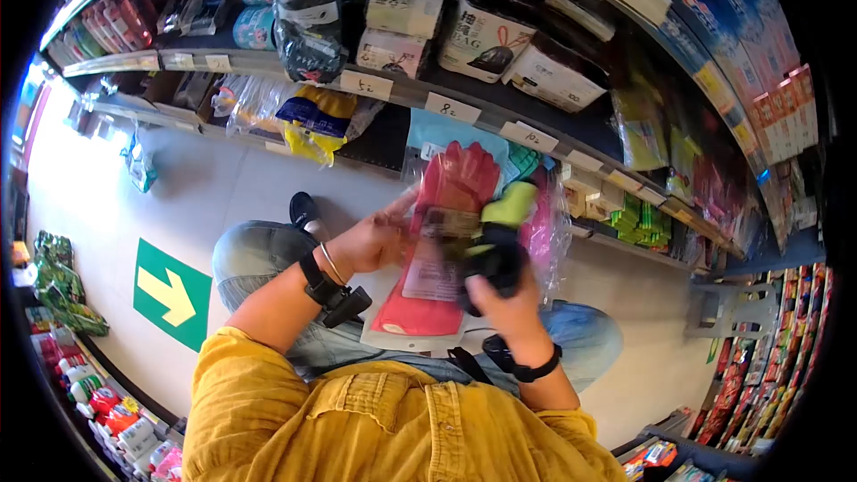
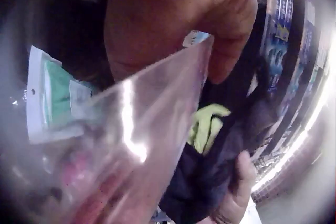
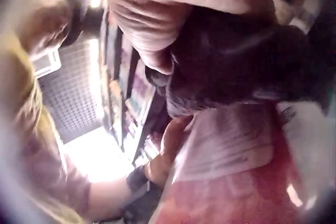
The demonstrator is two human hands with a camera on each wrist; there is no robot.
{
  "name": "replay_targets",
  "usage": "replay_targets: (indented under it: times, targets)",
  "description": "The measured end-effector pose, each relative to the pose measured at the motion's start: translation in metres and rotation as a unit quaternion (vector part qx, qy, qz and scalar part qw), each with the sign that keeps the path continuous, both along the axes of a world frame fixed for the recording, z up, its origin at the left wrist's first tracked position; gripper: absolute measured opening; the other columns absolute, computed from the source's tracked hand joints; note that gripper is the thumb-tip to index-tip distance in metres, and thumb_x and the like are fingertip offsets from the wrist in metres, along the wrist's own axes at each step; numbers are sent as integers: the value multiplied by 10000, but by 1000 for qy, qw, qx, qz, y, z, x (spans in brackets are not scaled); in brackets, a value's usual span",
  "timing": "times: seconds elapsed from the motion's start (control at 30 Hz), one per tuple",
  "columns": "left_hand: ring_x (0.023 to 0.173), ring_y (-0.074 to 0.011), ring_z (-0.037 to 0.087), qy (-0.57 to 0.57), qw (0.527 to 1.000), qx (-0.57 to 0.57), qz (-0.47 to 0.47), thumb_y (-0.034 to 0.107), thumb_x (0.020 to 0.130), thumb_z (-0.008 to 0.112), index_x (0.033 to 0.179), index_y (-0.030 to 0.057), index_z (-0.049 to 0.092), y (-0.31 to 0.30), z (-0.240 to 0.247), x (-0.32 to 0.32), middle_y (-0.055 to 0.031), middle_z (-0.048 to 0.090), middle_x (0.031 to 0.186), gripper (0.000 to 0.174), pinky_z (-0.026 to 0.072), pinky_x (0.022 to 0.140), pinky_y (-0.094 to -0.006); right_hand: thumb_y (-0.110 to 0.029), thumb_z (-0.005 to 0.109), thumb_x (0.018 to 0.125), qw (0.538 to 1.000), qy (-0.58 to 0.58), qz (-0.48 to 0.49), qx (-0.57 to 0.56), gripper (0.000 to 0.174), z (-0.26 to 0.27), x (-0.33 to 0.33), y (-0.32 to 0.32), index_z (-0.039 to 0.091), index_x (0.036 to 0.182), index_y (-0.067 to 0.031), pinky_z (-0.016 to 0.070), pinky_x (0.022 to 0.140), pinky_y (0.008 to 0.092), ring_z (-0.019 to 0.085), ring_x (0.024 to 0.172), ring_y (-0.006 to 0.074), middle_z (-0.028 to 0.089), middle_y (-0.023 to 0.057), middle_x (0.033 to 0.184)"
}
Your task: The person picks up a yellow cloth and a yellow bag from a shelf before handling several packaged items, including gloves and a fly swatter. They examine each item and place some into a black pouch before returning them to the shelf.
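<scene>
While the person crouches in a shop aisle, the left hand (image 1: 375, 241) pinches the left edge of a clear packet of red rubber gloves (image 1: 442, 241), its fingers curled onto the film. The packet is held in front of the chest, between both hands and below the shelf (image 1: 464, 112) of goods. Its long axis runs near-upright in the head view, leaning slightly right: the red glove fingers point up toward the shelf, and the cuff end points down toward the person. The film is glossy and transparent, with a pale printed label across the middle and a white strip at the lower edge. The right hand (image 1: 504, 303) grips a dark glove with yellow-green parts (image 1: 500, 241), fingers wrapped round it, and holds it against the packet's right side.
</scene>
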State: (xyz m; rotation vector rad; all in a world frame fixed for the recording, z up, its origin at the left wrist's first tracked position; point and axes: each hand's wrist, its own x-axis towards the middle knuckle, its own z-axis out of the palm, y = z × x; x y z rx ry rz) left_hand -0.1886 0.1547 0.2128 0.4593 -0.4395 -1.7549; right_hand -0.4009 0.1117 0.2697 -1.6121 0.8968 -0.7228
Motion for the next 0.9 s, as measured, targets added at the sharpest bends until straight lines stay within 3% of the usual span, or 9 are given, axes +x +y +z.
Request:
replay_targets:
  times: [0.03, 0.1, 0.23, 0.33, 0.37, 0.4, 0.47, 0.7, 0.9]
  targets:
    - [982, -126, 523, 12, 1000, -18, 4, 15, 813, 471, 1365, 187, 242, 1, 8, -5, -54, 482, 1212, 622, 442, 794, -265, -105, 683, 609, 962, 105, 61, -243, 470, 8, 12, 1, 529, 1050, -51, 395, 865, 385, 479, 996, 310, 461, 168, 1139]
    - [1122, -188, 446, -5, 994, 0, -111, 108, 795, 531, 1329, 39, 265, 8, -41, 17, -98, 395, 1293, 600, 378, 935, -305, -120, 718, 539, 928, 149, 103, -326, 509, 12, 27, 21, 547, 1015, -71, 340, 916, 448, 402, 1082, 373, 415, 199, 1193]
    - [1107, -152, 437, -135, 983, -100, -78, 75, 837, 480, 1332, 38, 268, 11, -30, 4, -70, 400, 1290, 539, 379, 922, -292, -160, 737, 494, 906, 149, 155, -364, 536, 2, 35, 24, 554, 992, -83, 363, 888, 458, 408, 1055, 378, 420, 131, 1215]
    - [1036, -161, 515, -697, 608, -380, 17, 79, 815, 516, 1196, 89, 476, 9, -5, 16, -72, 513, 1180, 383, 416, 840, -281, -125, 678, 580, 917, 126, 99, -365, 477, 6, 47, -2, 520, 1021, -42, 391, 857, 404, 458, 995, 333, 502, 97, 1117]
    - [963, -184, 548, -650, 655, -337, 188, 116, 790, 550, 1046, 79, 554, 8, 15, 2, -70, 574, 1052, 259, 430, 789, -290, -111, 648, 614, 917, 128, 67, -373, 453, 12, 52, -13, 513, 1041, -42, 395, 858, 379, 481, 974, 329, 525, 118, 1072]
    - [902, -164, 550, -479, 850, -201, 88, 167, 838, 503, 1110, 93, 496, 16, 9, 1, -43, 568, 1034, 282, 433, 742, -283, -112, 636, 642, 920, 118, 49, -371, 434, 16, 58, -27, 511, 1051, -38, 396, 857, 382, 489, 970, 335, 528, 133, 1063]
    - [853, -133, 536, -191, 979, -4, -67, 222, 908, 418, 1236, 124, 393, 23, -11, -1, -18, 536, 1049, 344, 436, 705, -276, -126, 616, 687, 927, 93, -8, -363, 399, 19, 69, -55, 500, 1056, -27, 400, 844, 390, 489, 960, 355, 527, 163, 1029]
    - [1066, -166, 467, -124, 985, 57, -101, 161, 922, 339, 1327, 126, 304, 25, 6, -5, -57, 456, 1209, 407, 369, 915, -313, -134, 570, 732, 977, 34, 5, -213, 240, 28, 82, -77, 536, 923, 7, 429, 719, 423, 527, 834, 403, 566, 230, 871]
    - [1153, -299, 425, 129, 981, -15, 147, 260, 859, 352, 1232, -29, 395, 12, -37, 21, -183, 434, 1257, 474, 299, 995, -393, -185, 653, 658, 934, 205, 117, -269, 356, -23, 48, 16, 522, 913, 27, 417, 760, 429, 490, 876, 383, 525, 226, 920]
